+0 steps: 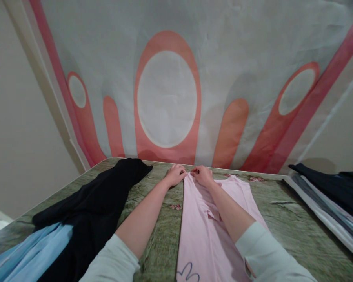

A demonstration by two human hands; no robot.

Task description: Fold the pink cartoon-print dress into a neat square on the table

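Observation:
A pink sleeveless garment (194, 227) lies on the wood-patterned table, partly folded lengthwise, with a dark line drawing near its lower left edge. At its far left corner my left hand (175, 175) pinches the fabric edge, fingers closed. Just to the right, my right hand (202, 175) is also closed on the cloth near the same corner. Wrinkles run down the garment beneath my right forearm, which hides part of it. The far right shoulder lies flat on the table.
On the left of the table (159, 235) a black garment (97, 199) lies loosely beside a light blue one (35, 250). A stack of folded clothes (329, 207) sits at the right, with a dark piece on top. Behind stands a wall with a printed backdrop (167, 98).

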